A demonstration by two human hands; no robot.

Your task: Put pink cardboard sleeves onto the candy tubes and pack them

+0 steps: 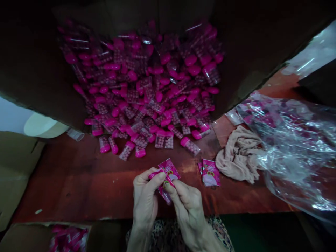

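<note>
Between my fingertips is a small pink printed sleeve [168, 180], with a clear plastic end showing below it; how far it encloses anything is hidden. My left hand [146, 196] pinches its left side, thumb on top. On its right side, my right hand [187, 201] grips with thumb and fingers closed. Just behind the fingers another pink printed sleeve [169, 164] lies on the table. A few more sleeves [210, 172] are stacked flat to the right. Beyond my hands spreads a large heap of small clear candy containers [157, 105] with pink caps and round pellets inside.
A large open box [244, 70] surrounds the heap. To the right lie a crumpled beige cloth [238, 154] and a clear plastic bag [296, 140] of pink pieces. A carton of pink packs [68, 238] stands below the wooden table's [78, 185] front edge. A pale round container [43, 125] sits left.
</note>
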